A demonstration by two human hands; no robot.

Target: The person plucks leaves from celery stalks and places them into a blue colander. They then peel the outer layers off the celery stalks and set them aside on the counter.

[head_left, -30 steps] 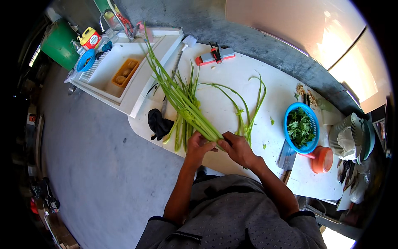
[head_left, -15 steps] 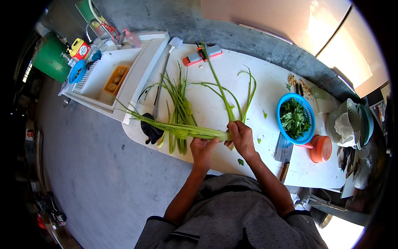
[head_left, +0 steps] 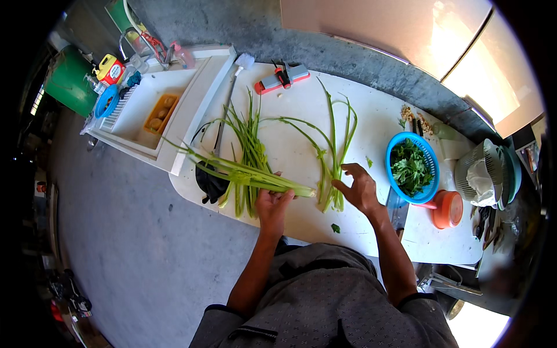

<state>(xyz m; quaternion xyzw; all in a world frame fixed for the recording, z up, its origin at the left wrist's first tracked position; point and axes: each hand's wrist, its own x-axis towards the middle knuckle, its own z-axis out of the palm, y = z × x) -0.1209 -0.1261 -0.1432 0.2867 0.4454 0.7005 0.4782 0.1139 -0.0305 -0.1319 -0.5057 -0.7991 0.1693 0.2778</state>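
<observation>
My left hand (head_left: 272,205) grips a bunch of celery (head_left: 249,176) near its pale base, with the stalks pointing left and their thin tips reaching toward the sink. Under and behind it lies a pile of loose celery stalks (head_left: 253,145) on the white table. My right hand (head_left: 361,187) is empty, its thumb and fingers apart, just right of a smaller group of separated stalks (head_left: 329,185). Those stalks lie on the table with their cut ends toward me and their thin tops spread away.
A blue basket (head_left: 438,174) of leaves stands right, beside an orange pot (head_left: 448,209) and a partly covered cleaver (head_left: 398,210). Left is a white sink (head_left: 174,87) holding an orange tray (head_left: 152,126). A long-handled brush (head_left: 230,98) and a grey-red tool (head_left: 293,75) lie behind.
My right hand has let go of a celery stalk, which now lies with the smaller group, and has moved right. My left hand has shifted slightly left with the bunch.
</observation>
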